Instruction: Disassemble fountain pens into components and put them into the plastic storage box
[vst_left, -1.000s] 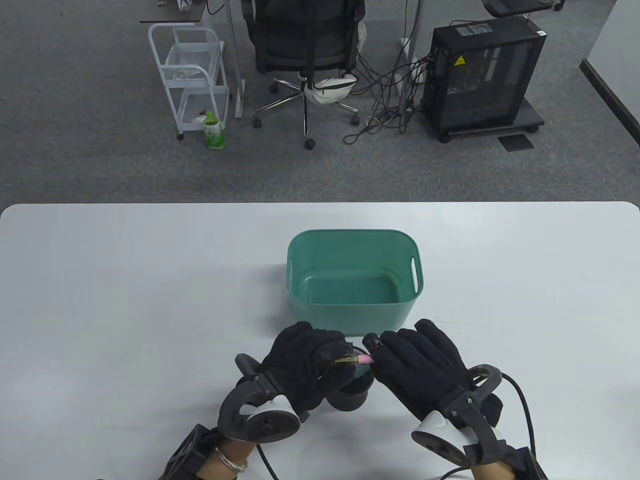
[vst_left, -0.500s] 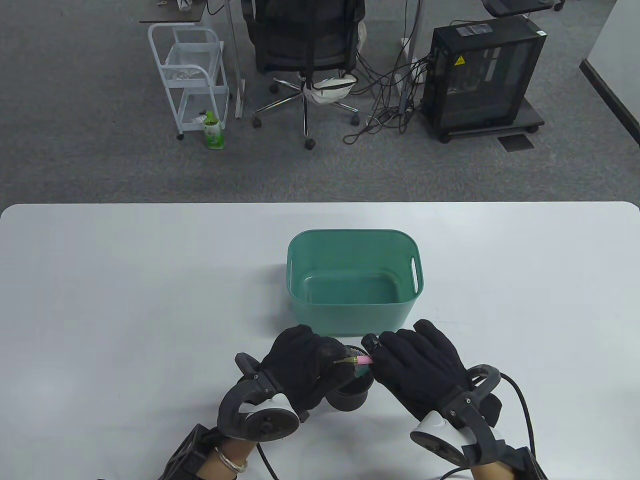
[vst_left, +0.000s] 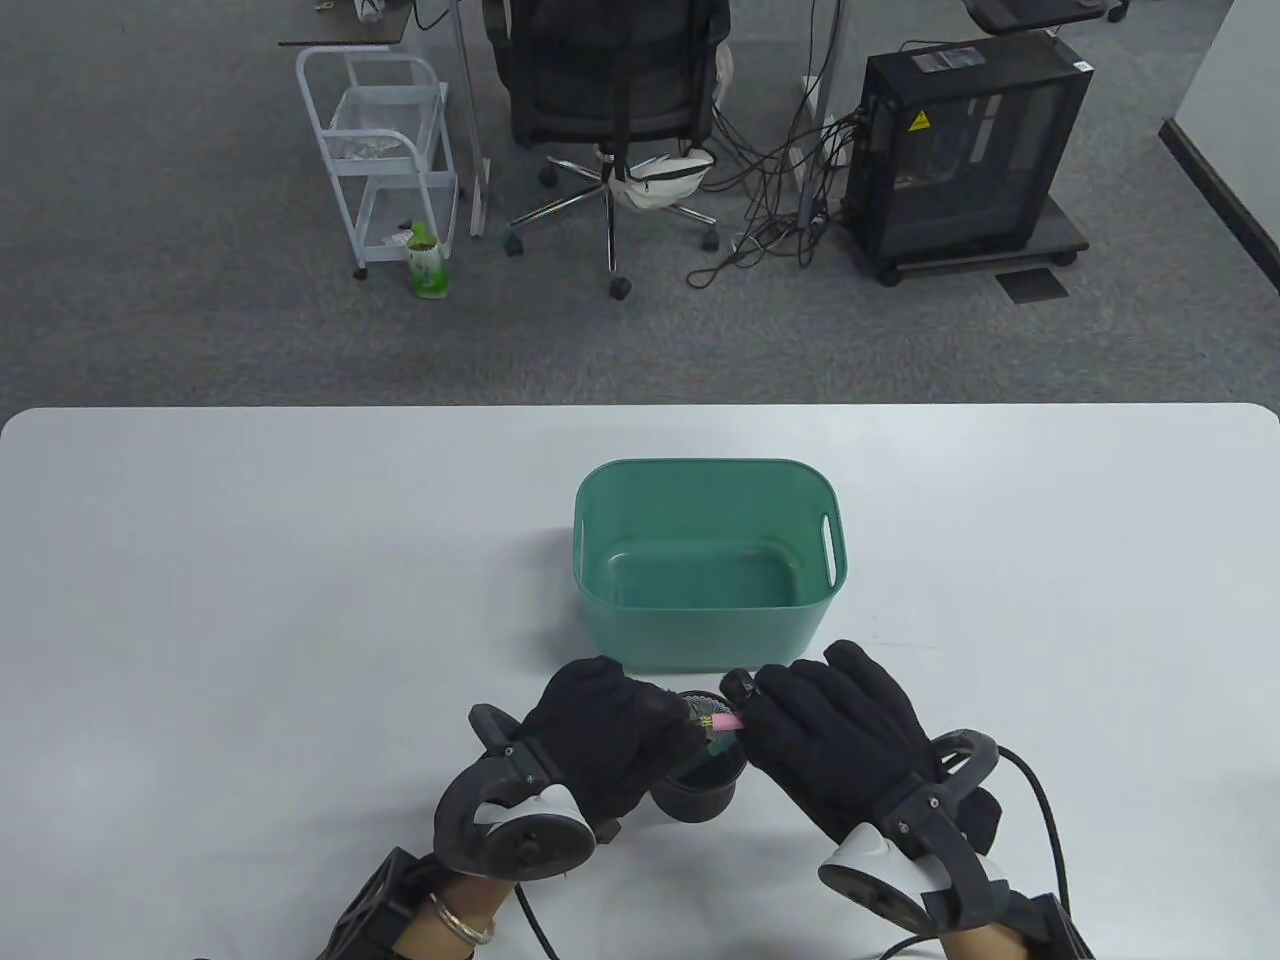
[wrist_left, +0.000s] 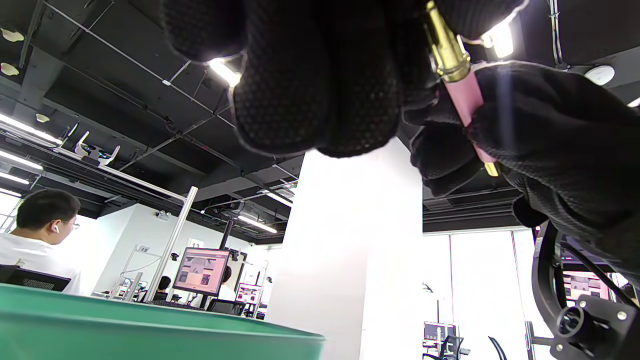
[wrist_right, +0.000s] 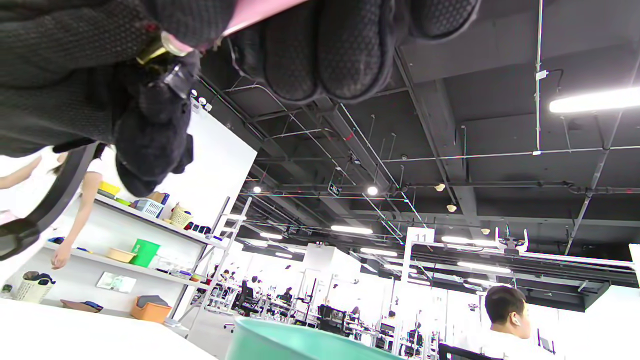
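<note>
table view: I've got both gloved hands low in the middle of the frame, meeting over a dark cup (vst_left: 706, 785) on the white table (vst_left: 250, 600)
left hand (vst_left: 600, 730): fingers curled around the gold end of the pen (vst_left: 720, 720), clamped on it from the left
right hand (vst_left: 835, 740): fingers pinched on the pink barrel from the right, so both hands are gripping the same pen at once
pen: lying roughly sideways between my two hands, just above the cup's mouth; only a short pink-and-gold bit shows between the gloves
left wrist view: gold collar and pink barrel (wrist_left: 462, 90) run down the upper right of the frame, my left fingers (wrist_left: 320, 90) bunched at top centre, right glove (wrist_left: 560, 150) wrapped on the pink part at the right edge
right wrist view: pink barrel (wrist_right: 255, 15) peeks out at the top edge under my right fingers (wrist_right: 345, 50), gold ring just left of it, left glove (wrist_right: 75, 75) filling the upper left
box (vst_left: 705, 560): green, sits just above the hands in the centre of the table view, nothing visible inside it; its rim also shows along the bottom of both wrist views
trackers: one strapped on the back of each hand, at the bottom of the table view
can't tell: whether the pen's parts are coming apart yet, the gloves hide the joint
</note>
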